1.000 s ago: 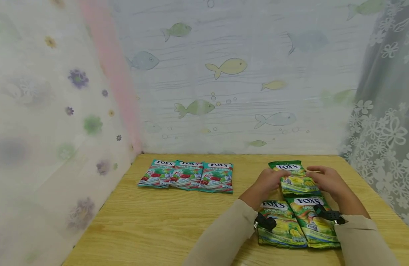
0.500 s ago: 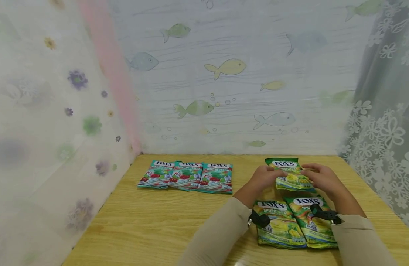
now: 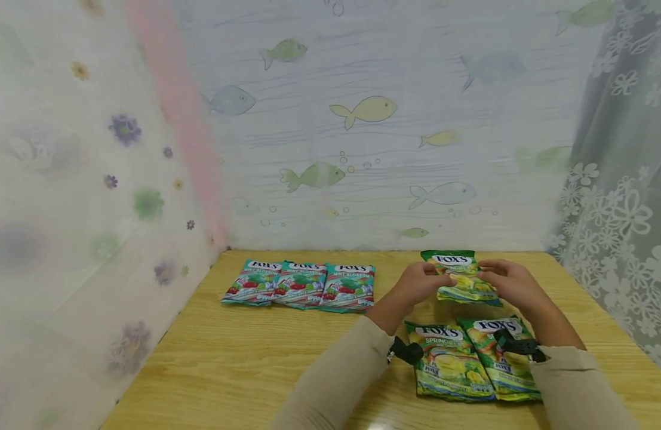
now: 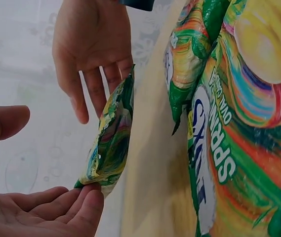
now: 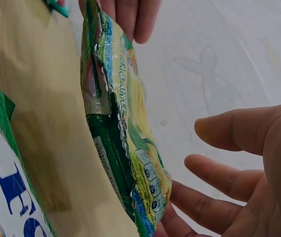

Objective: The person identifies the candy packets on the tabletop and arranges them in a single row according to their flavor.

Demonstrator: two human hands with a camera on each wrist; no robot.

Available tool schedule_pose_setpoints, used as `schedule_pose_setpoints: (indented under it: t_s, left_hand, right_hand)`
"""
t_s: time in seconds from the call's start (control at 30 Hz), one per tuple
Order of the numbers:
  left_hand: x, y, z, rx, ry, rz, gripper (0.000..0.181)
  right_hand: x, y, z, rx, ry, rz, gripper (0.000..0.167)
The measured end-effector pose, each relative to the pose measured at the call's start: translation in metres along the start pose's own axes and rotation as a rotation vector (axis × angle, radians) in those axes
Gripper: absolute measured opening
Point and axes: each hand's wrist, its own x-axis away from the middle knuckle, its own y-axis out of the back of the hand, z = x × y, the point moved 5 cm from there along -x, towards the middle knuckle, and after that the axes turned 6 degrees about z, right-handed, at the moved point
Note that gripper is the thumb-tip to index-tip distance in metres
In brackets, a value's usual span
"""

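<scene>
A green-and-yellow FOX'S bag (image 3: 459, 278) is held up, tilted, between the two hands, above the far right of the table. The left hand (image 3: 418, 284) has its fingertips at the bag's left side; in the left wrist view its thumb stands away from the bag (image 4: 113, 140). At the opposite side, the right hand (image 3: 514, 288) supports the bag (image 5: 138, 128) on extended fingers, its thumb also apart from it in the right wrist view. Nearer the body lie two similar bags, a left one (image 3: 452, 370) and a right one (image 3: 504, 364) partly behind the right wrist.
Three teal-and-red FOX'S bags, left (image 3: 255, 285), middle (image 3: 300, 286) and right (image 3: 349, 289), lie in a slightly overlapping row at the table's far left. Patterned sheeting rises behind the wooden table (image 3: 228, 352) and along its left side. A grey flowered curtain hangs at the right.
Both hands have moved the bag up off the table, leftward and farther back, away from the two nearer bags. The right hand's hold has loosened little visibly; the teal bags have stayed put.
</scene>
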Motion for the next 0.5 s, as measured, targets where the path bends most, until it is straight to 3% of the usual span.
schedule_pose_setpoints:
  t_s: [0.3, 0.5]
  left_hand:
    - [0.006, 0.014, -0.001, -0.067, -0.052, 0.027, 0.074]
    - [0.009, 0.025, 0.005, -0.062, -0.043, 0.009, 0.071]
  right_hand:
    - [-0.001, -0.007, 0.013, 0.017, 0.048, -0.012, 0.065]
    - [-0.001, -0.015, 0.022, 0.039, 0.081, -0.016, 0.062]
